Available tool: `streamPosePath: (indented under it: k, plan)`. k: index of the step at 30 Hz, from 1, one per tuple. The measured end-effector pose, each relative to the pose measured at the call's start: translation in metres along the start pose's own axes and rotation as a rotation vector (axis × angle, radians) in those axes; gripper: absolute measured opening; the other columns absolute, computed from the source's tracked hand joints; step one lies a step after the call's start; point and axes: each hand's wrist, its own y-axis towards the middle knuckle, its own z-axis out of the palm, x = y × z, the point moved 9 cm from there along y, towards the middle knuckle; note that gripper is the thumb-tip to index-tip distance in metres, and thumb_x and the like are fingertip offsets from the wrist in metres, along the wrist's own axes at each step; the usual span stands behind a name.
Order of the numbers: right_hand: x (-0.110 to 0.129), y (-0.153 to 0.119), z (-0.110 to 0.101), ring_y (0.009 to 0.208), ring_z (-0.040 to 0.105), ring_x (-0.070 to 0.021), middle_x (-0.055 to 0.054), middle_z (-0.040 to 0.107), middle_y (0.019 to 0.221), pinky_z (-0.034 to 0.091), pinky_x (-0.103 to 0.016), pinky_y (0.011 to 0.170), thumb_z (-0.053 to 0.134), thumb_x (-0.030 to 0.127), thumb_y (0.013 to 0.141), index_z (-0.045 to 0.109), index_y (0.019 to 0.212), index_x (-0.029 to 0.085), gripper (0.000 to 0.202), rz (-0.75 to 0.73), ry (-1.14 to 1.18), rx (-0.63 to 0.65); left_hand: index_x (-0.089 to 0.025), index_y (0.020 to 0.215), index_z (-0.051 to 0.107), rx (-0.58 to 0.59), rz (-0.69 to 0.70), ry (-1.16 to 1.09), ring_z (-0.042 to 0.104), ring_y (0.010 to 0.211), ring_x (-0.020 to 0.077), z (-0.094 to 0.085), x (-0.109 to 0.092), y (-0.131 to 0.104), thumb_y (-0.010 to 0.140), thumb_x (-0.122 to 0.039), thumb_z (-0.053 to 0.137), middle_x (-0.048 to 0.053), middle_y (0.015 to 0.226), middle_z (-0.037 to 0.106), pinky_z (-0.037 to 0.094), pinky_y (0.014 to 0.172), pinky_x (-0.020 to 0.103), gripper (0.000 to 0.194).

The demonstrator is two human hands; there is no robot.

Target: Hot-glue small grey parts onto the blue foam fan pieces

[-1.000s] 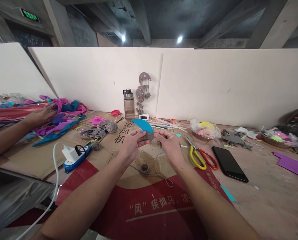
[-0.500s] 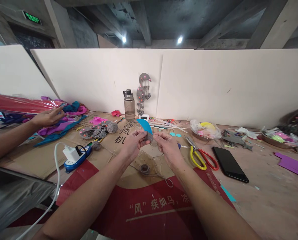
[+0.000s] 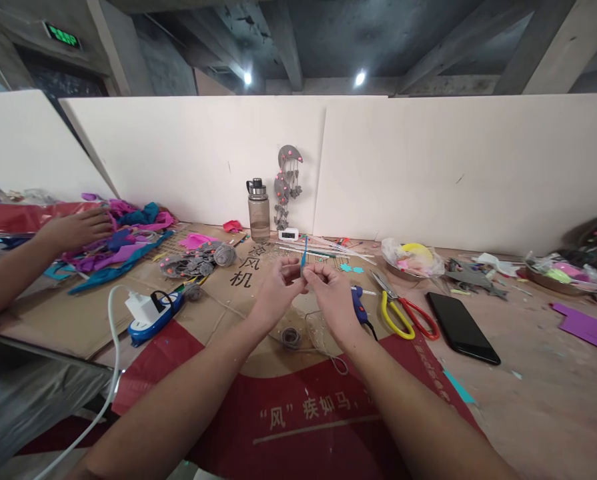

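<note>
My left hand (image 3: 279,288) and my right hand (image 3: 329,291) meet in the middle, fingertips pinched together. Between them is a blue crescent-shaped piece (image 3: 304,253), now seen edge-on as a thin upright strip. Grey yarn is wrapped on its lower part, which my fingers hide. Below my hands lies a small coil of grey yarn (image 3: 291,338), with a strand trailing to the right. A blue glue gun (image 3: 359,305) rests just right of my right hand, partly hidden by it. Beyond it are scissors (image 3: 397,307) with one yellow and one red handle.
A black phone (image 3: 462,328) lies right of the scissors. Behind stand a bottle (image 3: 259,212) and a small digital clock (image 3: 288,234). A blue power strip (image 3: 155,319) with a white cable sits at left. Another person's hand (image 3: 78,225) is over red wrapped material (image 3: 13,218) at far left.
The blue crescent has turned from showing its flat face to edge-on, and my fingertips have come closer together. The other person's hand has shifted left, and the red material has moved lower.
</note>
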Motion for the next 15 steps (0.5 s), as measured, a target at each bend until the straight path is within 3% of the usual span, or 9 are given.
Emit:
streamPosePath:
  k: [3,8,15]
  plan:
    - [0.003,-0.002,0.0,0.06,0.047,-0.0126,0.002,0.054,0.065,0.044,-0.027,0.061,0.059,0.036,0.076,0.061,0.077,0.021,0.016,-0.05,-0.07,-0.008,-0.017,0.092,0.049,-0.053,0.01,-0.022,0.065,0.073,0.0152,-0.004,-0.001,0.0,0.07,-0.03,0.071,0.003,0.081,0.066,0.054,0.066,0.03,0.034]
    - [0.014,-0.006,-0.002,0.064,0.05,-0.0131,0.001,0.058,0.071,0.042,-0.027,0.063,0.058,0.034,0.079,0.057,0.077,0.02,0.014,-0.138,-0.177,-0.027,-0.017,0.088,0.049,-0.071,-0.025,-0.057,0.064,0.065,0.0126,-0.007,0.001,-0.001,0.073,-0.031,0.068,-0.001,0.069,0.063,0.055,0.074,0.034,0.028]
    - [0.015,-0.006,-0.006,0.061,0.047,-0.0122,0.002,0.055,0.067,0.038,-0.026,0.059,0.056,0.034,0.08,0.057,0.076,0.02,0.015,-0.135,-0.164,-0.043,-0.015,0.089,0.055,-0.04,-0.026,-0.142,0.066,0.076,0.014,-0.004,-0.003,-0.003,0.071,-0.032,0.071,0.003,0.082,0.066,0.053,0.084,0.037,0.029]
